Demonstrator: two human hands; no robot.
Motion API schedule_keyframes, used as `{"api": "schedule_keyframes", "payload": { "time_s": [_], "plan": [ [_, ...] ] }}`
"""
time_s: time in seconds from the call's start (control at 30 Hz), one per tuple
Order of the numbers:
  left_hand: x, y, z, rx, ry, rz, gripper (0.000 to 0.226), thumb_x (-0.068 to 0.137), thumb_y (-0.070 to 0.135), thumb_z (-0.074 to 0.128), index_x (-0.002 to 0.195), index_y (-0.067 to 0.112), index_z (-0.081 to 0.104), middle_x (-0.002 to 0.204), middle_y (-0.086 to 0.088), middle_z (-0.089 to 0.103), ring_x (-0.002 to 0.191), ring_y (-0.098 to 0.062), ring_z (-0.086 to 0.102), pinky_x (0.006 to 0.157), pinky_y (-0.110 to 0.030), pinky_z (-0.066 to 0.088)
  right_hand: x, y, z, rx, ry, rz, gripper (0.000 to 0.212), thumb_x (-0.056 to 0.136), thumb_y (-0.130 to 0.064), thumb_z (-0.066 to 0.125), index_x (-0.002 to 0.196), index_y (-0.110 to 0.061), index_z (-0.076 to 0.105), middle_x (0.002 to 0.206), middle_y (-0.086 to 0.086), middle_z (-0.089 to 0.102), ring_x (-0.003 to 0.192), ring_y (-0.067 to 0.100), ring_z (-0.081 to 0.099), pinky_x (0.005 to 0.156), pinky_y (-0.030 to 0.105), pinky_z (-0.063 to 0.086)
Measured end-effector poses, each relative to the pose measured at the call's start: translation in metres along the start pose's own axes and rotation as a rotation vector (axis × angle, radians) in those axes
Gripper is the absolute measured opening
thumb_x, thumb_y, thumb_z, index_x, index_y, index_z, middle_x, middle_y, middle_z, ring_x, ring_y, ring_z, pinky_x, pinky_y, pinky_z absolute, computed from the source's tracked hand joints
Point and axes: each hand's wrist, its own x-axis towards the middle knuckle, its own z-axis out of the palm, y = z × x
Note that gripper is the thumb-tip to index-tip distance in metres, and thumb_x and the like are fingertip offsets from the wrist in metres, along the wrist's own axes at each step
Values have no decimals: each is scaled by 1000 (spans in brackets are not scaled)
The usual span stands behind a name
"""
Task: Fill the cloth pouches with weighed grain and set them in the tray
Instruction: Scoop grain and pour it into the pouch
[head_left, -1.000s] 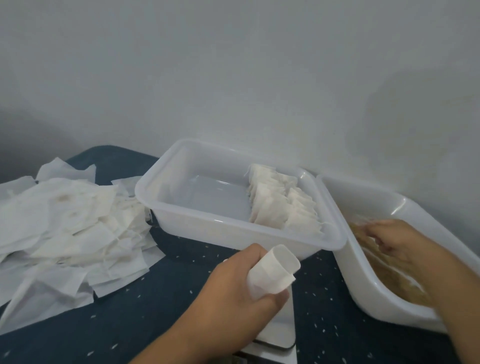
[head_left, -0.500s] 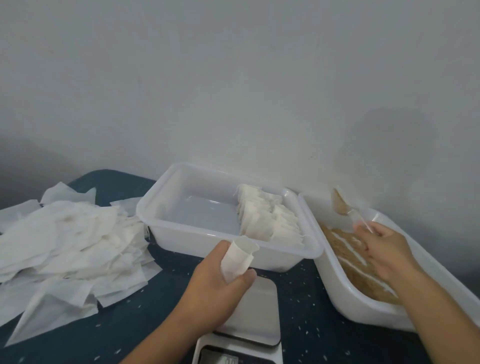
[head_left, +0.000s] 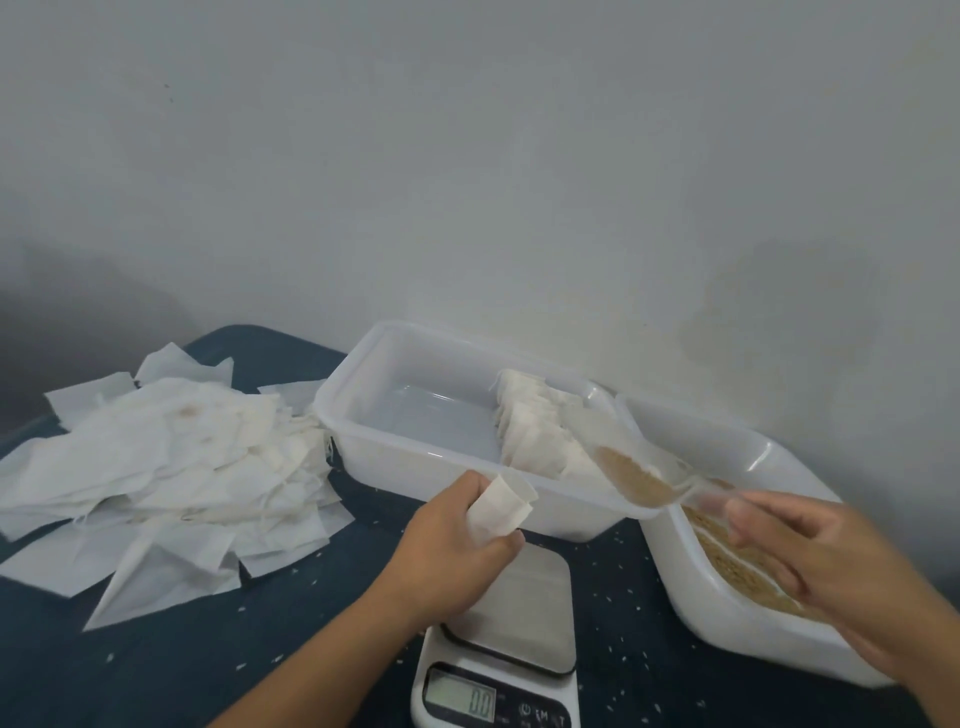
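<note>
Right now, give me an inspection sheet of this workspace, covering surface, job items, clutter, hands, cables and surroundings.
Surface: dark blue tabletop, scattered with loose grains.
Job's things: open pouch held above the kitchen scale, display apparently at zero; clear tray with filled pouches stacked at its right end; white tub of grain; clear plastic spoon loaded with grain, blurred.
Clutter: heap of empty pouches at left.
Hands: left hand grips the pouch; right hand holds the spoon by its handle.
Cables: nothing seen.
Surroundings: plain grey-white wall behind.
</note>
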Motion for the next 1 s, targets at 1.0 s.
{"api": "schedule_keyframes", "payload": {
  "time_s": [1.0],
  "plan": [
    [2,-12,9,177,-44,183,27,80,42,75,90,39,50,91,15,61,84,-4,58,66,-25,49,2,-81,-10,-639,-286,-156,47,58,-91,68,94,-62,75,88,-17,78,83,6,74,87,37,61]
  ]
}}
